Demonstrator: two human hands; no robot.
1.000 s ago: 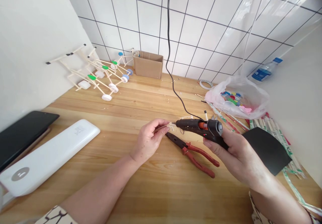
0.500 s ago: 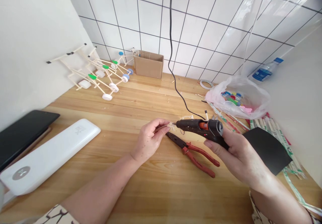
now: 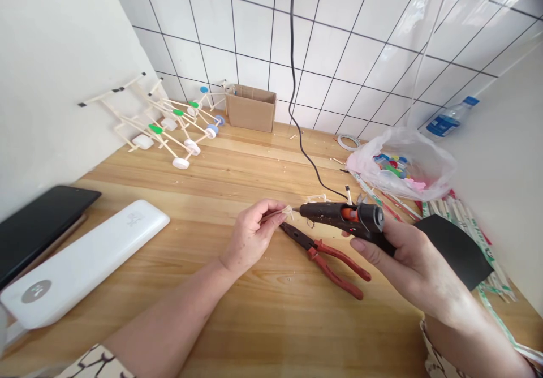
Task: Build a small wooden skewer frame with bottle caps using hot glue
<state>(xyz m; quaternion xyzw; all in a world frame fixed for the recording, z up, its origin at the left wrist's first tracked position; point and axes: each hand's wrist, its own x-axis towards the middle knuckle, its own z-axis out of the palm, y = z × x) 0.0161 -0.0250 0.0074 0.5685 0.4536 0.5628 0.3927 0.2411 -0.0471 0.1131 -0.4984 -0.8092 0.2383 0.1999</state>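
My left hand point(image 3: 257, 226) pinches thin wooden sticks point(image 3: 288, 211) between thumb and fingers, their ends showing past the fingertips. In my right hand point(image 3: 413, 262) is a black hot glue gun point(image 3: 335, 213) with an orange part inside, its fingers wrapped round the handle. The gun's nozzle points left and is close to the stick ends; whether it touches them I cannot tell. Red-handled long-nose pliers point(image 3: 316, 248) lie on the table just below the gun, their jaws near my left fingertips. A black cord point(image 3: 311, 166) trails behind the gun.
Stick models with bottle-cap wheels point(image 3: 180, 163) stand at the back left beside a cardboard box point(image 3: 251, 111). At left lie a white power bank point(image 3: 89, 262) and a black phone point(image 3: 42, 219). Rightward are a bag of caps point(image 3: 432, 168), a bottle point(image 3: 447, 120), a black sheet point(image 3: 456, 250) and wrapped sticks point(image 3: 477, 231).
My right hand has drawn the glue gun slightly to the right, away from the stick ends. The cord has shifted right with it. My left hand has stayed in place.
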